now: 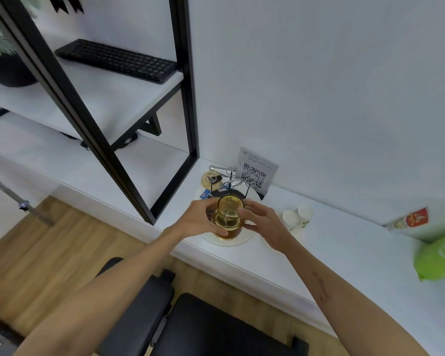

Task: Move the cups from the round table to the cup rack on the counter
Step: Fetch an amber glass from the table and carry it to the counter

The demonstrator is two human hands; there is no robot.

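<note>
Left hand (198, 219) and right hand (265, 227) hold amber cup (228, 217) over rack (231, 185).

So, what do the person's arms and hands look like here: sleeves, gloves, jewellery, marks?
The left forearm and right forearm are bare as far as the frame shows, with no sleeves. The left hand and right hand wear no gloves; no rings or watch show. The right forearm carries thin scratch-like lines.

Amber cup (228, 214) hides much of cup rack (238, 242).

A QR code fills the white card (257, 173) on the counter (344, 253) (its small print is illegible).
</note>
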